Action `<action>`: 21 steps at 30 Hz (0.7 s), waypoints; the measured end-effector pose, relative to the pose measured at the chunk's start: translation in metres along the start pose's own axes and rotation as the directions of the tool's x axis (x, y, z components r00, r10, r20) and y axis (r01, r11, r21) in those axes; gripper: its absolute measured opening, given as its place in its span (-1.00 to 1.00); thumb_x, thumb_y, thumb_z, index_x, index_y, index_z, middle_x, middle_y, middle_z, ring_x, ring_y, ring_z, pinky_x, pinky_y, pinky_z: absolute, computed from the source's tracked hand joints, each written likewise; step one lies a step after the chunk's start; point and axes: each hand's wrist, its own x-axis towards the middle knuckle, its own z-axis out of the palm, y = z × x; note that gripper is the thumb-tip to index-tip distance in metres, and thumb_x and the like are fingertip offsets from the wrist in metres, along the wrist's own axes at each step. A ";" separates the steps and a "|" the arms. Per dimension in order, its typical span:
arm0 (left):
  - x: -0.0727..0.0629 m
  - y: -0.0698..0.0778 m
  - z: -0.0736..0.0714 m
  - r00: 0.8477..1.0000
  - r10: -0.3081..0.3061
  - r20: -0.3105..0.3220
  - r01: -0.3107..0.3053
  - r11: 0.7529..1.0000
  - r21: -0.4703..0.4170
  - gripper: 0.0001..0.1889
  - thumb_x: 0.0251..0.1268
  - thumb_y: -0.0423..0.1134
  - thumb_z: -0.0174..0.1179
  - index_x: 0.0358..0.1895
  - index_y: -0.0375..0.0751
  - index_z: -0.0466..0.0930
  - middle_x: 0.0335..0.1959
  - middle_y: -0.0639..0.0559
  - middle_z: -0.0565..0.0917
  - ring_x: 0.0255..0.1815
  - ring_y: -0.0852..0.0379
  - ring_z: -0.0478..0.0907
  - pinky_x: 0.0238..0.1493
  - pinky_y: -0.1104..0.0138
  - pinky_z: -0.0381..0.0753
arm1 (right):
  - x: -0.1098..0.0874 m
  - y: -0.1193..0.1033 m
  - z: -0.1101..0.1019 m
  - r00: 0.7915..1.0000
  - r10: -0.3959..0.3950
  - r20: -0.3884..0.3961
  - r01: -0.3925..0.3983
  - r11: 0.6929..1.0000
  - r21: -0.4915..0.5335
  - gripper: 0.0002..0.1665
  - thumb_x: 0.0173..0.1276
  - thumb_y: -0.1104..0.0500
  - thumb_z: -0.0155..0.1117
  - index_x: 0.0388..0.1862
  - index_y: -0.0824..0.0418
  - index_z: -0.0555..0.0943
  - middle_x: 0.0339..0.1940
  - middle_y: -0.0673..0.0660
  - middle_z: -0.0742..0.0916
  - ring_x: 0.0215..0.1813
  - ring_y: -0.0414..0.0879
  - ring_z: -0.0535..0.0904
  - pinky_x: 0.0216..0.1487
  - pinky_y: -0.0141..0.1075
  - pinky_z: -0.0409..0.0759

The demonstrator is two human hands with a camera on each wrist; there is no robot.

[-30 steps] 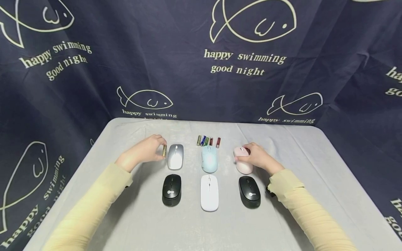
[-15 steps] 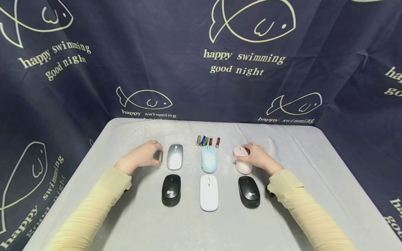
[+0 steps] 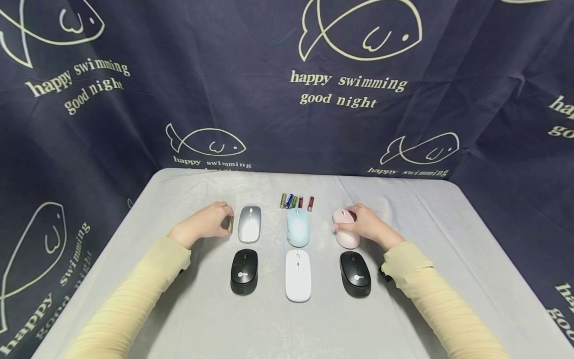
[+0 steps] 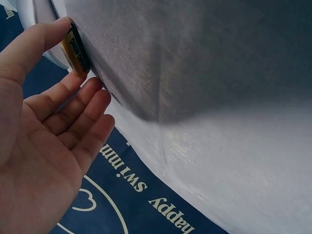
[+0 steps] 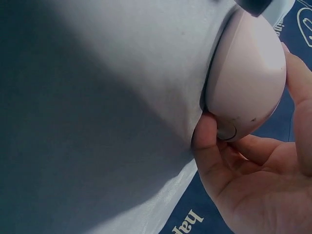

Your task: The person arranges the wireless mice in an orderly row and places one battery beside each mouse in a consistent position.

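My left hand (image 3: 204, 221) pinches a gold and black battery (image 4: 75, 52) end to end between thumb and a fingertip, just left of the silver-grey mouse (image 3: 249, 224). The other fingers are loosely bent in the left wrist view. On the right, my right hand (image 3: 369, 223) grips the pink mouse (image 3: 347, 237) from its far right side. In the right wrist view its thumb and fingers lie on opposite sides of the mouse's pale shell (image 5: 251, 73).
A light blue mouse (image 3: 298, 228) sits between the hands, with several batteries (image 3: 294, 202) behind it. Nearer stand a black mouse (image 3: 244, 269), a white mouse (image 3: 298, 276) and another black mouse (image 3: 356, 271). A dark blue curtain (image 3: 269, 99) hangs behind the grey-covered table (image 3: 269, 331).
The left hand has shifted slightly left and nearer with the battery, away from the silver-grey mouse, and then stayed nearly still. The right hand keeps its hold on the pink mouse.
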 end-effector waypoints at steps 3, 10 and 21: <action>0.000 0.000 -0.001 1.000 0.001 0.002 -0.001 1.000 0.003 -0.53 -0.17 -0.20 0.43 -0.13 -0.36 0.58 -0.18 -0.11 0.57 -0.08 -0.07 0.51 0.10 0.09 0.49 | 0.000 0.001 0.000 1.000 -0.001 0.003 0.001 1.000 0.003 -0.08 0.04 -0.18 0.41 0.13 0.52 0.46 0.04 0.44 0.55 0.07 0.36 0.44 0.11 0.13 0.42; 0.000 -0.001 0.000 1.000 -0.008 0.009 0.008 1.000 -0.001 -0.51 -0.16 -0.19 0.43 -0.10 -0.36 0.58 -0.16 -0.11 0.57 -0.05 -0.08 0.50 0.13 0.09 0.48 | 0.000 0.000 0.000 1.000 -0.002 0.001 0.002 1.000 0.005 -0.08 0.04 -0.18 0.41 0.13 0.51 0.46 0.04 0.43 0.56 0.08 0.36 0.45 0.11 0.12 0.42; 0.002 -0.003 0.003 1.000 0.008 -0.009 -0.008 1.000 0.012 -0.58 -0.17 -0.23 0.40 -0.14 -0.29 0.58 -0.26 -0.03 0.54 -0.16 0.01 0.47 0.02 0.12 0.51 | -0.001 0.000 0.000 1.000 -0.006 -0.005 0.006 1.000 0.006 -0.09 0.05 -0.18 0.41 0.13 0.52 0.46 0.04 0.43 0.56 0.08 0.35 0.46 0.11 0.12 0.42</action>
